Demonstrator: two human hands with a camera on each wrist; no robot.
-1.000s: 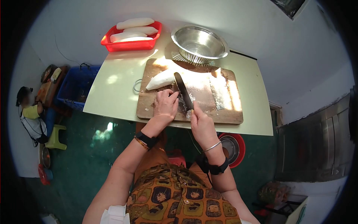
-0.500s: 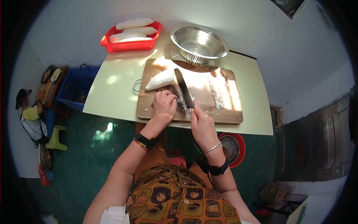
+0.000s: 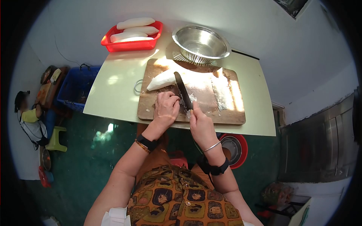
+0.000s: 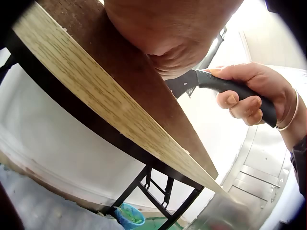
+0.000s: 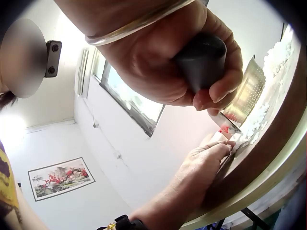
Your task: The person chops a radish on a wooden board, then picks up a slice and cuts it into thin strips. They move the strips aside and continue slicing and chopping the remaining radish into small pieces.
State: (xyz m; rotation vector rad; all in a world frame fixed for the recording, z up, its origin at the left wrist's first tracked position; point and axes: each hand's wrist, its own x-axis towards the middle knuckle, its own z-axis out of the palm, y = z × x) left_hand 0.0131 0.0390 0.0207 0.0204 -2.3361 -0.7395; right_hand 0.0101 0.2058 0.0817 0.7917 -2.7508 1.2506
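On a wooden cutting board [image 3: 146, 103], my left hand [image 3: 165, 107] bends its fingers over white radish strips close beside the blade. My right hand [image 3: 203, 126] grips a knife by its black handle [image 4: 240, 91]; the dark blade [image 3: 181, 86] points away across the board. Small chopped radish bits [image 3: 192, 98] lie along the blade's right side. Beyond my left hand is a large peeled piece of white radish [image 3: 163, 80]. A band of chopped white radish [image 3: 221, 88] covers the board's right part. In the left wrist view my left fingertips are hidden.
A red basket [image 3: 130, 46] of peeled white radishes stands at the back left. Behind the board is a steel basin [image 3: 201, 41] over a perforated one. A blue crate [image 3: 75, 90] and another person [image 3: 32, 116] are at the far left, and a red tub [image 3: 243, 152] is below.
My right hand and the knife have shifted slightly left and toward me. More white bits show right of the blade. My left hand stays nearly in place.
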